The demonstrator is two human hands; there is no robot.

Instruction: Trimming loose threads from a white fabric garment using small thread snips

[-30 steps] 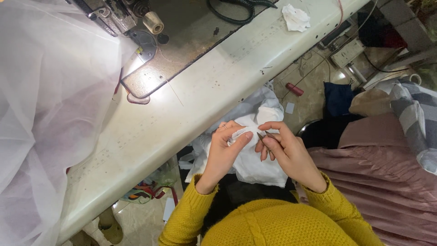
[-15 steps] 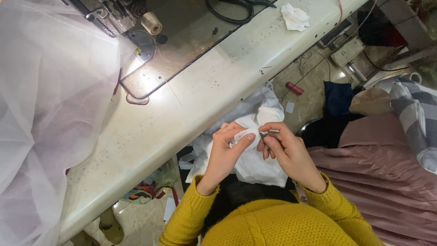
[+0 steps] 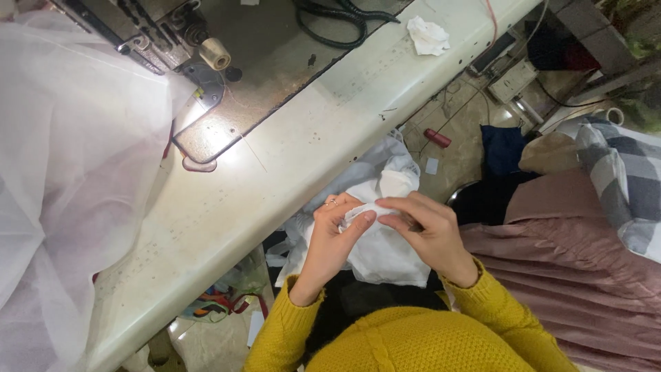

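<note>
Seen from above, a person in a mustard-yellow knitted sweater (image 3: 406, 344) works over their lap beside a cream-coloured sewing table (image 3: 275, 165). The left hand (image 3: 334, 238) and right hand (image 3: 427, 234) meet just below the centre of the view, both closed on a piece of white cloth (image 3: 379, 251) that is bunched in the lap. The left thumb and fingers pinch a small fold of the cloth, and the right fingers curl down onto the same fold from the 3 o'clock side, so the fingertips of both hands touch. Whether the right hand holds a small tool as well cannot be told. The cloth spreads from the hands toward 6 o'clock and also rises toward 12 o'clock, where it lies against the table edge. On the table, at 11 o'clock, sits a sewing machine (image 3: 158, 34) with a cream spool of thread (image 3: 215, 54), and sheer white fabric (image 3: 62, 186) is heaped at 9 o'clock. A crumpled white scrap (image 3: 427, 34) lies on the table at 1 o'clock. At 3 o'clock are dusty-pink fabric (image 3: 571, 269) and a grey checked cloth (image 3: 620, 179).
</note>
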